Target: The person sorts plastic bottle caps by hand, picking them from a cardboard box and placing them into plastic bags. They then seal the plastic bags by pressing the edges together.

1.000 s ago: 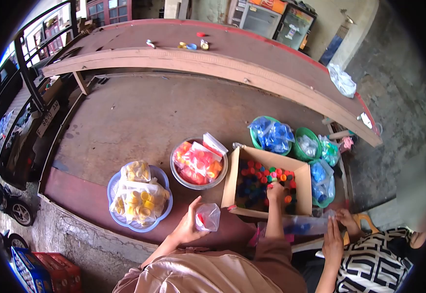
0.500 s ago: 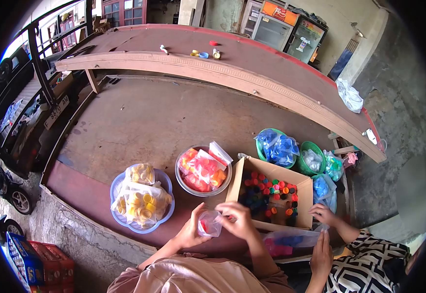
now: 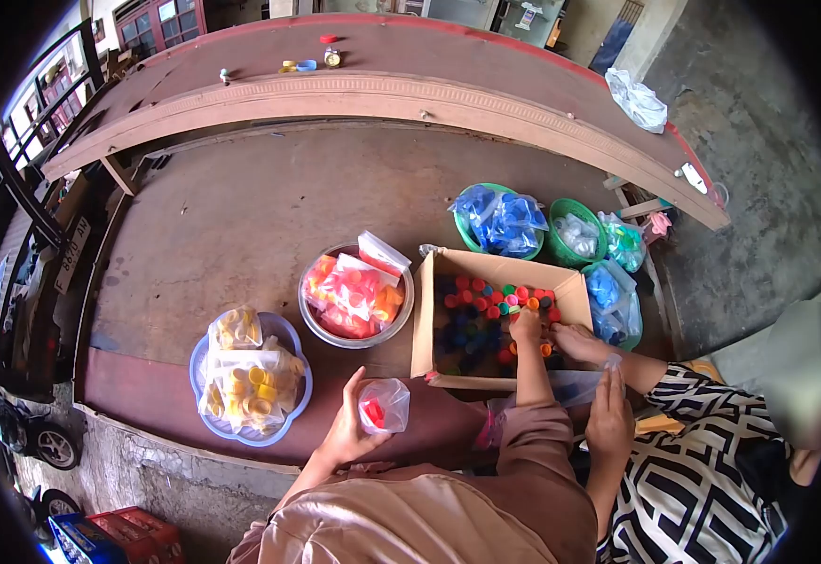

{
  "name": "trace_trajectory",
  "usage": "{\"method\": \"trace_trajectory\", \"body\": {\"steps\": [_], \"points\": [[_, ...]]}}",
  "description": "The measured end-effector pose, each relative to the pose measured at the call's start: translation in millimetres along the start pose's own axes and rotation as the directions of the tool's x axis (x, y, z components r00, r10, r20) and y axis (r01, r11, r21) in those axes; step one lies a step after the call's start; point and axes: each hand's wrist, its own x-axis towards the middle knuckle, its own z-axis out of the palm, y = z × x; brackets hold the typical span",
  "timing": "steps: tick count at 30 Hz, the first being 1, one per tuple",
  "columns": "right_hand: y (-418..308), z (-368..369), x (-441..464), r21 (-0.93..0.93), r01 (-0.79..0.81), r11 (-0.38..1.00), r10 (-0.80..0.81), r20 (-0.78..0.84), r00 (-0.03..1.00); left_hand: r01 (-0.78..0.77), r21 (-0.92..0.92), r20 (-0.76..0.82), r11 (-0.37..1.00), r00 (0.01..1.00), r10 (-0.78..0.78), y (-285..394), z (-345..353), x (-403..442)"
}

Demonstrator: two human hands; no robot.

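My left hand (image 3: pixel 347 423) holds a clear plastic bag (image 3: pixel 384 406) with something red inside, in front of the metal bowl. My right hand (image 3: pixel 525 327) reaches into the cardboard box (image 3: pixel 422 324), over its many red, blue, green and orange caps (image 3: pixel 467 299); its fingers are bent down at the caps, and what they grip is too small to make out. The metal bowl (image 3: pixel 408 320) with bagged red and orange caps stands left of the box. Further left is a blue-lilac basin (image 3: pixel 303 362) with bagged yellow caps.
A co-worker sits at the right, one hand (image 3: pixel 580 344) in the box and the other (image 3: pixel 610 414) on a long plastic bag (image 3: pixel 570 387). Green baskets (image 3: pixel 554 226) with bagged caps stand behind the box. A raised wooden shelf (image 3: pixel 382 86) crosses the far side.
My right hand has gone from the bag's mouth back into the box. The co-worker's far hand has moved into the box too. The bag in my left hand stays held. The view has shifted.
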Motion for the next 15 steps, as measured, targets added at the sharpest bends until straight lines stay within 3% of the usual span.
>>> {"method": "trace_trajectory", "body": {"steps": [3, 6, 9, 10, 12, 14, 15], "points": [[9, 20, -7, 0.059, -0.015, 0.998, 0.024, -0.152, 0.988, 0.007, 0.015, -0.007, 1.000, 1.000, -0.007, -1, 0, 3], [13, 20, 0, 0.014, -0.009, 1.000, 0.010, -0.079, 0.997, 0.019, 0.021, -0.014, 1.000, 1.000, -0.018, 0, 0, 6], [1, 5, -9, 0.092, 0.093, 0.991, -0.065, -0.270, 0.961, 0.018, 0.018, -0.034, 1.000, 0.999, -0.018, -1, 0, 6], [0, 7, -8, 0.328, 0.237, 0.914, -0.103, -0.379, 0.920, 0.016, 0.015, -0.044, 1.000, 0.999, -0.015, -2, 1, 5], [-29, -22, -33, 0.727, 0.356, 0.587, -0.177, -0.314, 0.933, 0.035, 0.004, -0.049, 0.999, 0.998, -0.035, -6, 2, 4], [-75, -70, -95, 0.837, 0.386, 0.388, -0.325, -0.268, 0.907, 0.033, -0.002, -0.054, 0.999, 0.998, -0.033, -8, 4, 9], [-90, -73, -116, 0.894, 0.398, 0.204, -0.434, -0.282, 0.856, 0.032, -0.001, -0.054, 1.000, 0.998, -0.032, -9, 4, 9]]}}
